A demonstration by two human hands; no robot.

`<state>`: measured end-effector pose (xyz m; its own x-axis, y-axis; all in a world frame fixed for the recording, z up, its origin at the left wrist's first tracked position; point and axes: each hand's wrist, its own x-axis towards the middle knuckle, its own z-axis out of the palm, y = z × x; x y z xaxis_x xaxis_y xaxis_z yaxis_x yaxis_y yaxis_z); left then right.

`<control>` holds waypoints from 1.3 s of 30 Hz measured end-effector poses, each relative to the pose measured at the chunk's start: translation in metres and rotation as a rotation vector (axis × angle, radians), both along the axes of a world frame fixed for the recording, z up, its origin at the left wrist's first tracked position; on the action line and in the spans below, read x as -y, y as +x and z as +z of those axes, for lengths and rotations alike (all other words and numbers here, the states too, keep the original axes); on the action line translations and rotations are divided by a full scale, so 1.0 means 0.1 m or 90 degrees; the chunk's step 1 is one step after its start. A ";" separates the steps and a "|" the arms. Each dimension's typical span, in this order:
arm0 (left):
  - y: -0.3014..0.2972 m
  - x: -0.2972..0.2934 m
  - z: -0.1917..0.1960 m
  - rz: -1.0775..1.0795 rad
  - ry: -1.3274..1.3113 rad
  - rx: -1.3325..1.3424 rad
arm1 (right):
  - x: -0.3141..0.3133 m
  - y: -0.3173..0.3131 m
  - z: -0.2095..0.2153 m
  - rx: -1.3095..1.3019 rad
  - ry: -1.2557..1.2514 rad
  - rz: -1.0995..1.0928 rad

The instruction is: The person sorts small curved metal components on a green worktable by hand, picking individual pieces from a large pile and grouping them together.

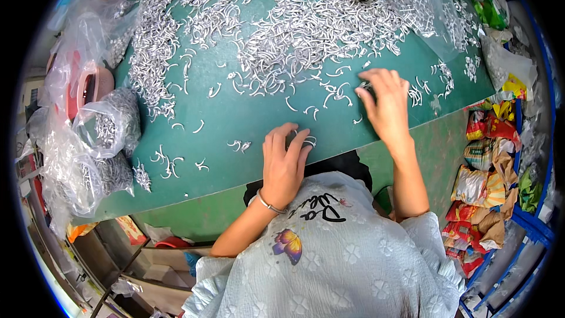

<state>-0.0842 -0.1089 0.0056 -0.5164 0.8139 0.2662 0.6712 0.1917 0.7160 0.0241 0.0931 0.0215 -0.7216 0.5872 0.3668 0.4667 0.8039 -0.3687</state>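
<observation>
On the green tabletop (218, 106), many small curved silver metal pieces (282, 41) lie in a wide, loose heap. My left hand (281, 162) rests low over the near part of the table, fingers curled. A few curved metal pieces (310, 140) show between its forefinger and thumb; its palm is hidden. Farther right, my right hand (385, 97) hovers at the near side of the heap, slightly blurred. Its thumb and fingers are apart, and a small silver piece shows in the gap between them. More loose pieces lie just left of it.
Clear plastic bags (120, 121) filled with silver pieces stand at the left, beside a pink container (97, 85). Another clear bag (432, 23) lies over the heap's far right. Colourful packets (477, 185) fill a blue rack at right. The table's near edge runs below my hands.
</observation>
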 end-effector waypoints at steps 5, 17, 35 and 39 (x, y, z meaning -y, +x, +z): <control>-0.06 0.04 -0.10 -0.075 -0.015 -0.044 | -0.09 0.05 -0.03 0.097 -0.011 0.001; -0.02 0.15 -0.04 0.016 -0.021 0.052 | 0.10 -0.03 0.04 -0.030 -0.026 0.039; -0.02 0.13 -0.14 -0.075 -0.004 -0.039 | 0.28 -0.14 0.02 0.077 -0.088 0.201; -0.02 0.09 -0.10 -0.079 0.011 -0.026 | 0.51 -0.59 -0.11 -0.033 -0.092 0.254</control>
